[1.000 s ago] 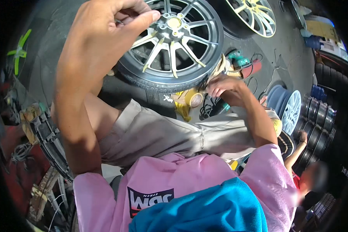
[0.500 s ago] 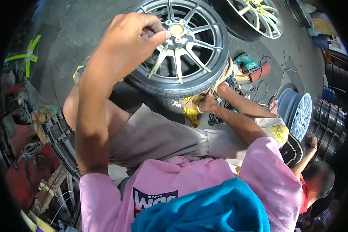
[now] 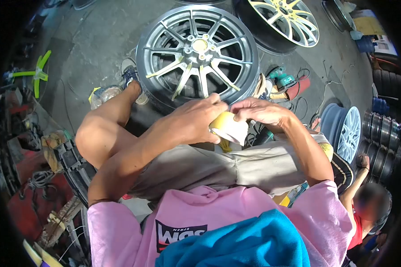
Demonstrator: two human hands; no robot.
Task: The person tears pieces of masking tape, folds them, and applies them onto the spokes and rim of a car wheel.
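Observation:
A roll of yellowish masking tape (image 3: 231,127) is held between my hands, over my lap and in front of the near rim of a wheel. My left hand (image 3: 192,116) is closed around the roll's left side. Pinched at its upper right edge are the fingers of my right hand (image 3: 262,111). The silver multi-spoke wheel (image 3: 194,55) lies face up beyond them. Strips of yellow tape (image 3: 203,82) cover several of its near spokes, and the hub centre (image 3: 199,45) is yellow too.
A second wheel with yellow-covered spokes (image 3: 285,13) leans at the top right. A green power tool (image 3: 284,80) and cords lie right of the wheel. A blue-grey rim (image 3: 343,129) stands further right, near a person in red (image 3: 357,229). Scrap and tools crowd the left.
My left hand has come down from above the wheel's hub to the tape roll. My right hand has lifted from beside the tyre to meet it.

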